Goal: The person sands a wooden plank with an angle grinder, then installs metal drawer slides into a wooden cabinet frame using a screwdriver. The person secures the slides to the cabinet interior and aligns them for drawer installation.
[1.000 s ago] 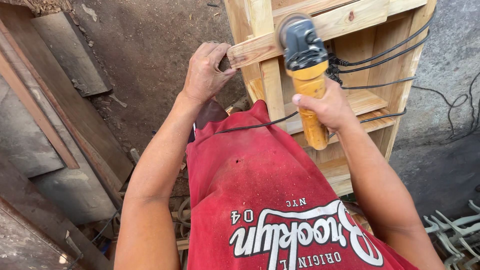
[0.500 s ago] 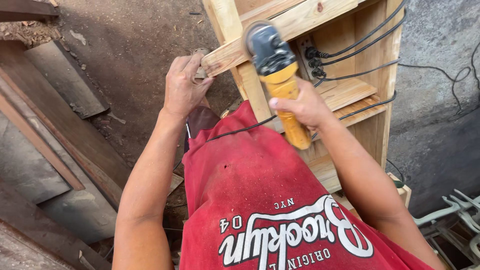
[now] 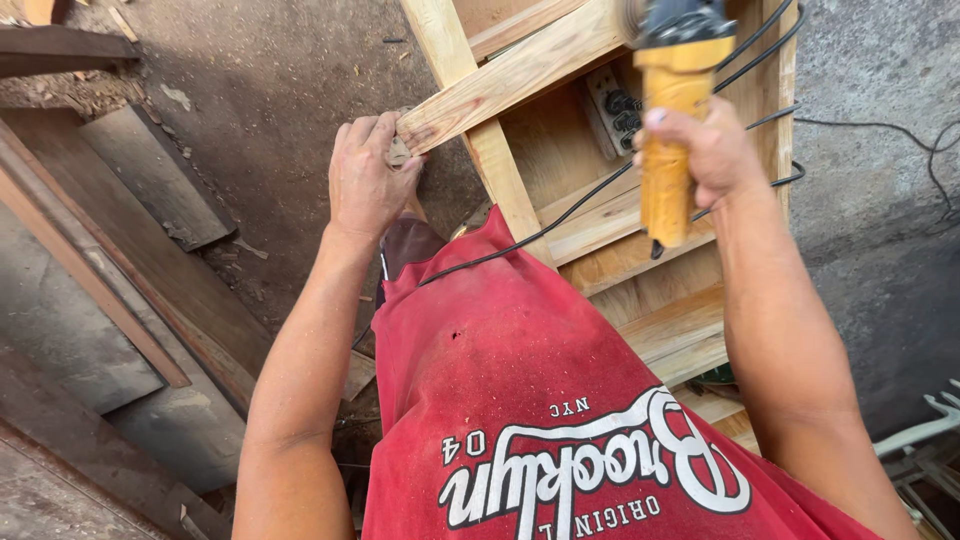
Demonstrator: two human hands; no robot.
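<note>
Right hand (image 3: 705, 150) grips yellow grinder (image 3: 668, 150); black cord (image 3: 520, 245) crosses frame (image 3: 500, 180).

A dusty, grey-brown dirt floor (image 3: 250, 90) is stretching across the upper left, with wood scraps lying on it. Dark, weathered planks (image 3: 130, 250) are leaning diagonally along the left side. Rough grey concrete (image 3: 880, 210) is filling the right, catching soft daylight.
</note>
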